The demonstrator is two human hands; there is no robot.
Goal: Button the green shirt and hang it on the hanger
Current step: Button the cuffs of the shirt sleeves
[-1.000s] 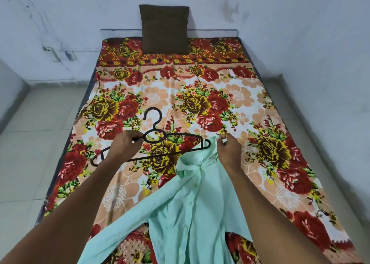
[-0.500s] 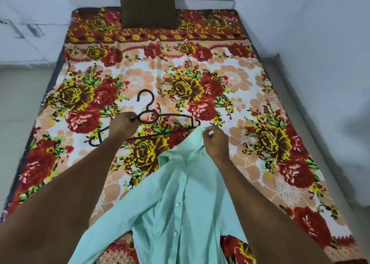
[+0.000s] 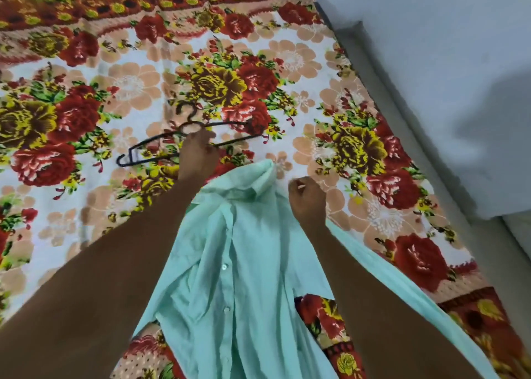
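Holding the black hanger [image 3: 184, 141] in my left grip [image 3: 196, 156] above the floral bedsheet [image 3: 359, 148], I pinch the buttoned green shirt [image 3: 238, 278] at its shoulder with my right grip [image 3: 307, 203].

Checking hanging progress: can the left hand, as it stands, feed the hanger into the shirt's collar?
Probably yes. The left hand grips the hanger just beyond the green shirt collar, with only bedsheet between, and the right hand holds the shoulder.
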